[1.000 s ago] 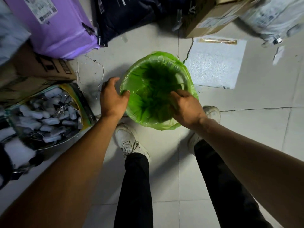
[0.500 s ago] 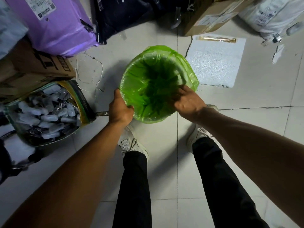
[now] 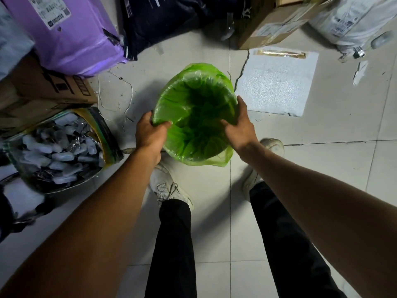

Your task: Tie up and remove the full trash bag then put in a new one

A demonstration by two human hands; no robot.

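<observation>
A green plastic trash bag (image 3: pixel 193 117) lines a small round bin on the tiled floor, its edge folded over the rim and hanging loose at the near side. Nothing but crumpled green plastic shows inside the bag. My left hand (image 3: pixel 149 134) grips the bin's near-left rim, thumb inside over the bag. My right hand (image 3: pixel 239 125) holds the right rim, fingers curled over the bag's edge. The bin's own wall is hidden under the plastic.
A purple parcel (image 3: pixel 71 33), a dark parcel (image 3: pixel 167 20) and cardboard boxes (image 3: pixel 277 22) crowd the far side. A clear bag of small white items (image 3: pixel 58 147) lies at left. A white foam sheet (image 3: pixel 277 82) rests right of the bin. My shoes (image 3: pixel 165 186) stand just below it.
My left hand moved from the bin's outer left side onto its near-left rim. My right hand shifted from the near inner edge to the right rim.
</observation>
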